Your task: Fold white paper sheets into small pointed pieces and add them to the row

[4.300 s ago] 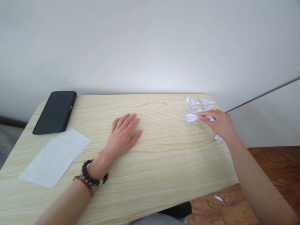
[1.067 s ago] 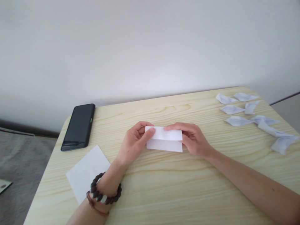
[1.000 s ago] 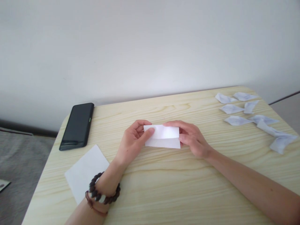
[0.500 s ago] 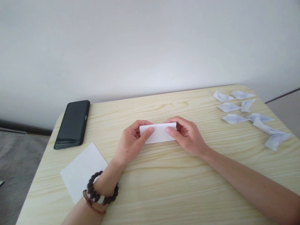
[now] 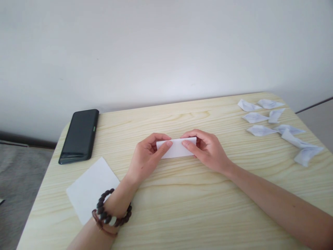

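Between both hands is a white piece of paper (image 5: 175, 150), folded into a narrow strip with its fold along the far edge. My left hand (image 5: 149, 152) pinches its left end, thumb on the near face and fingers behind. At the other end my right hand (image 5: 206, 149) grips it the same way. The two thumbs press close to the top fold, a short gap apart. The fingertips behind the paper are partly hidden. A flat white paper sheet (image 5: 91, 187) lies left of my left forearm, partly covered by the beaded bracelet (image 5: 105, 217).
A black phone (image 5: 79, 135) lies at the table's back left. Several folded white paper pieces (image 5: 261, 130) are spread in rows at the back right. The wooden table (image 5: 182, 211) borders a pale wall (image 5: 166, 52).
Both thumbs have slid slightly inward along the top fold, nearer each other. The folded paper remains in both hands. The view has shifted a little.
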